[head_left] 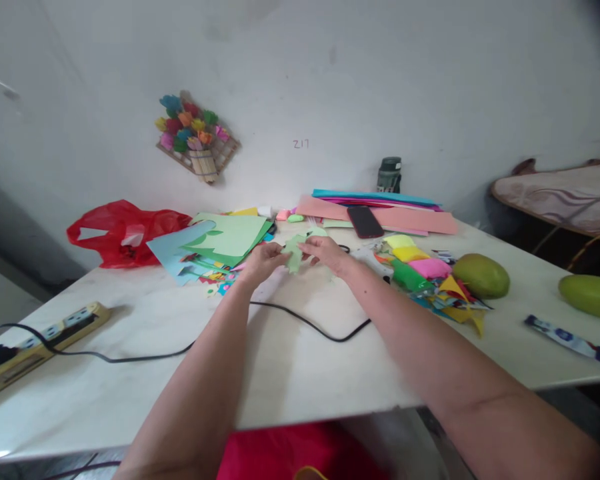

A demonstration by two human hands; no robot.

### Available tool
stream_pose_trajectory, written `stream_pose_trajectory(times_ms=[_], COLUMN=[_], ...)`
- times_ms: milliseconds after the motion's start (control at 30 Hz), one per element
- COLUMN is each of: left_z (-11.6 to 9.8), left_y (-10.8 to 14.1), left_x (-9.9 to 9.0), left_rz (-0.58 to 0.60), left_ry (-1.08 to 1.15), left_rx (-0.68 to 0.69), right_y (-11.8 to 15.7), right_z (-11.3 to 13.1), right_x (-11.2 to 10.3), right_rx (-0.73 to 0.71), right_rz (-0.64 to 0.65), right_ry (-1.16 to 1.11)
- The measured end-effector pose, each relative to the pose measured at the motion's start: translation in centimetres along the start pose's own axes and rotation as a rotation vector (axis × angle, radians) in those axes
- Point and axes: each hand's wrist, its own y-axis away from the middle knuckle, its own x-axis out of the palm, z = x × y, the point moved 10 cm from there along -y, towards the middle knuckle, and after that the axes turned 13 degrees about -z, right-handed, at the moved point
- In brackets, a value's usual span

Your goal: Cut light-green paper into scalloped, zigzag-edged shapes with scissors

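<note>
Between my two hands, over the middle of the table, is a small light-green paper cutout [294,257] with an uneven edge. My left hand [266,260] pinches its left side between thumb and fingers. On its right side, the thumb and fingers of my right hand [325,252] are closed on the same piece. Another pale-green bit of paper [318,232] shows just behind my right fingers. Left of my left hand lie green paper sheets [235,237] with cut-out shapes, and small colourful scraps [220,283] in front of them.
A black cable [300,319] crosses the white table [300,380] to a power strip [45,343]. A red plastic bag [115,230] stands at left. Rightward are a phone [365,221] on coloured paper, clay packets [413,263], a green fruit [481,275] and a tube [565,337].
</note>
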Motion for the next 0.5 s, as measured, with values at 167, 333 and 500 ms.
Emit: stream_pose_trajectory(times_ms=[167,333,500], left_z=[-0.18,-0.02,0.69], left_y=[0.72,0.99,0.64], left_x=[1.32,1.24,0.63], left_rz=[0.120,0.056,-0.025], left_ry=[-0.068,0.053,0.096], left_rx=[0.006,-0.054,-0.093], right_y=[-0.43,-0.38,-0.50], right_z=[0.54,0.66,0.12], right_x=[-1.07,-1.34,-0.90], right_rx=[-0.058,-0.033,0.017], right_rz=[-0.078,-0.186,-0.148], right_ry=[0.070,-0.025,-0.134])
